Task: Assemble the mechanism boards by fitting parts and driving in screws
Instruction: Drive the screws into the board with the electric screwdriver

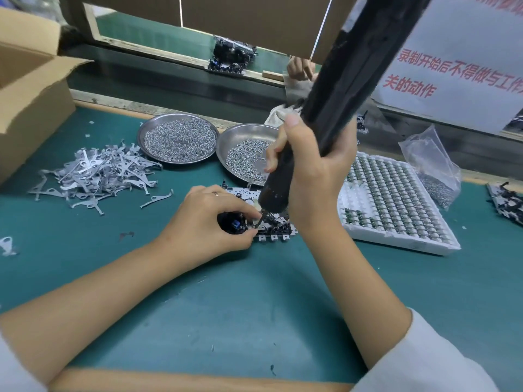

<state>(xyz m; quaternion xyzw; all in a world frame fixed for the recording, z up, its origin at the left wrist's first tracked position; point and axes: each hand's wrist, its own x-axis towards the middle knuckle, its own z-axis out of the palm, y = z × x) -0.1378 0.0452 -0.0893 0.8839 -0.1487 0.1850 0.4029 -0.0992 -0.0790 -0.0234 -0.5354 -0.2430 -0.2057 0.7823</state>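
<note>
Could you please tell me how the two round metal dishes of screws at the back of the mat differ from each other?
The left dish is covered nearly rim to rim with screws, while the right dish holds a thinner scatter with bare metal showing. The left dish is in full view; the right dish is partly hidden behind the right hand gripping the electric screwdriver. Both are shallow, round, shiny metal dishes.

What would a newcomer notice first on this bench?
The big black electric screwdriver, gripped by the right hand, slants down onto the mechanism board at centre, which the left hand steadies. Behind sit two steel dishes of screws, with a heap of grey metal levers at left.
</note>
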